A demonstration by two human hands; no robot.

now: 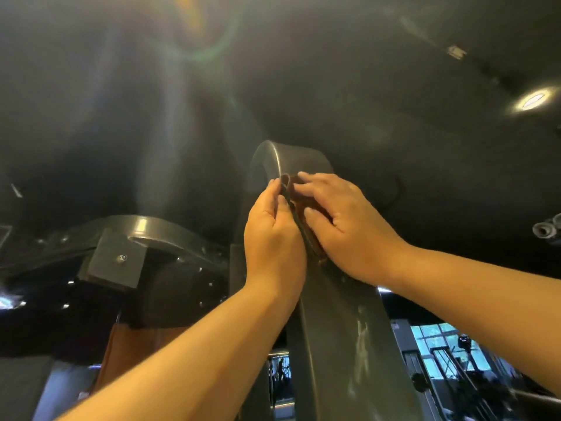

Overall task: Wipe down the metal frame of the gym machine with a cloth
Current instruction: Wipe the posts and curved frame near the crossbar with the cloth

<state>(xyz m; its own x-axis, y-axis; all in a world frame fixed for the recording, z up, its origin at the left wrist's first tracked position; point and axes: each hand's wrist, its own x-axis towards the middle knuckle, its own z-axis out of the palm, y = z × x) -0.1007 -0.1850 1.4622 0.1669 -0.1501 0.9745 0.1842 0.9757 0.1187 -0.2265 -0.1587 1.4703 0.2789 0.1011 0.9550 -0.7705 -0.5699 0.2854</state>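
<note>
The left hand is held against the left edge of the metal frame, its fingers curled and its fingertips pinching the edge of the cloth. The right hand is laid over the front face of the frame, its fingers only slightly bent and spread, and the cloth is pressed flat beneath them and beneath the thumb. The cloth, dark brown and folded, is seen between the two hands, high on the frame just below the point where the grey beam curves over. Both bare forearms are stretched upward from the bottom of the view.

Pale streaks are seen on the beam's face below the hands. To the left, a second curved grey arm of the machine is joined by a bolted plate. A dark ceiling is spread above, with a recessed light at the upper right. Bright windows are seen at the lower right.
</note>
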